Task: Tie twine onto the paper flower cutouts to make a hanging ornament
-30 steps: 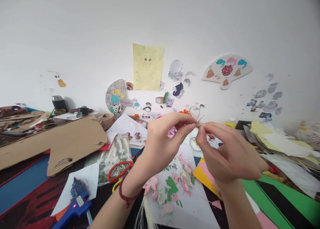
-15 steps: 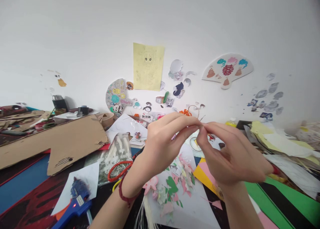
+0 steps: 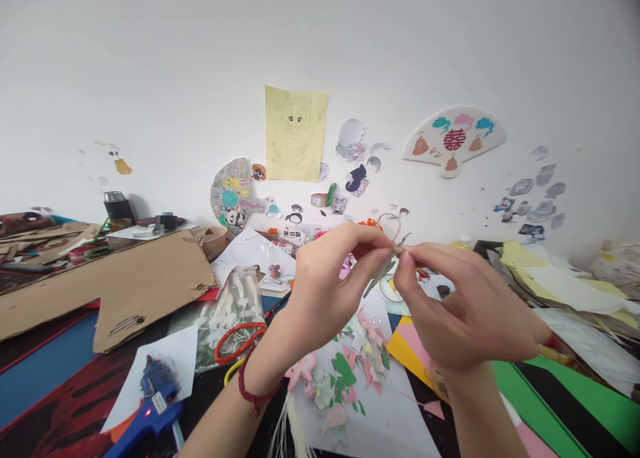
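A beige cord loop (image 3: 398, 247) is found raised above a white sheet (image 3: 390, 411), at the meeting fingertips of both hands, its ring standing upward and its base pinched. A grey-green piece (image 3: 379, 277) is seen slanting below the left fingertips; whether it is joined to the cord cannot be told. By the left hand (image 3: 323, 285), the base is gripped narrowly between thumb and index finger, the wrist being bent, the thumb side turned towards the camera and the other fingers mostly hidden. By the right hand (image 3: 457, 305), the cord is gripped from the opposite side in a similar tight pinch, the index finger extended, the thumb raised from beneath and the remaining fingers folded inward. Both forearms are angled upward from the lower edge of the view. A dark red bracelet (image 3: 243, 387) is worn on the left wrist. Beneath the hands, paper scraps (image 3: 344, 370) in green and pink are spread on the sheet. Towards the left, a blue glue gun (image 3: 155, 421) is laid; towards the right, green card (image 3: 525, 401) is noted.
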Action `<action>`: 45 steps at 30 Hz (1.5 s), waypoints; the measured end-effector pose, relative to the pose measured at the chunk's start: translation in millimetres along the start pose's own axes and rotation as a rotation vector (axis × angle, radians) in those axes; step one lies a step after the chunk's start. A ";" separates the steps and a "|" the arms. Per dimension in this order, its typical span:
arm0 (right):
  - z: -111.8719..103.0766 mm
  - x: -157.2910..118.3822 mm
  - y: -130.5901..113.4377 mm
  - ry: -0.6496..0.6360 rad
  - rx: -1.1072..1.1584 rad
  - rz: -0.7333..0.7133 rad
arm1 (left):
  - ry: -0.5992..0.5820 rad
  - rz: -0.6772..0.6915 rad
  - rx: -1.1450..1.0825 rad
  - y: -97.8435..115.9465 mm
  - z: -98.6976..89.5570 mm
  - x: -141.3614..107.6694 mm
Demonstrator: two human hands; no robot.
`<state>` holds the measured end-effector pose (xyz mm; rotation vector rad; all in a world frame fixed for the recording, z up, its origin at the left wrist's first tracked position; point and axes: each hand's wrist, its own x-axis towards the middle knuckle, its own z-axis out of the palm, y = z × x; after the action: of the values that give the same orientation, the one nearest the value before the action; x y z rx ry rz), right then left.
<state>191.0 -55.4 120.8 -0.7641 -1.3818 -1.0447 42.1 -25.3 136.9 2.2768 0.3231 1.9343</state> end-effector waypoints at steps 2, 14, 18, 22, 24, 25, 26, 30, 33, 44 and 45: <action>0.1 0.4 -0.3 -0.006 0.026 0.015 | -0.002 -0.033 -0.034 -0.8 0.3 0.3; -7.5 16.6 8.5 -0.190 0.225 0.101 | -0.040 -0.135 -0.105 -2.2 -7.2 3.8; -6.7 21.2 9.9 -0.321 0.441 0.275 | -0.082 -0.154 -0.131 -5.0 -7.7 4.2; -6.8 19.7 11.7 -0.419 0.631 0.431 | -0.123 -0.168 -0.134 -9.6 -7.7 4.2; -6.7 18.1 11.9 -0.434 0.645 0.496 | -0.135 -0.178 -0.121 -11.7 -7.5 4.2; -6.2 17.3 11.9 -0.440 0.653 0.526 | -0.135 -0.181 -0.113 -12.5 -7.3 4.2; -5.6 16.4 11.8 -0.445 0.663 0.556 | -0.132 -0.184 -0.104 -13.1 -7.1 4.3; -0.9 13.0 12.1 -0.415 0.700 0.647 | -0.123 -0.174 -0.076 -14.6 -6.9 5.1; 2.4 11.3 12.9 -0.391 0.736 0.669 | -0.133 -0.149 -0.050 -15.5 -7.1 5.5; 5.2 13.3 11.7 -0.357 0.767 0.683 | -0.133 -0.090 0.050 -13.3 -5.4 4.6; 5.8 13.0 11.7 -0.352 0.773 0.689 | -0.137 -0.085 0.058 -13.3 -5.0 4.5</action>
<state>198.1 -47.3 135.8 -0.7532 -1.4920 0.1839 36.8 -11.5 138.9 2.3760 0.4567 1.7401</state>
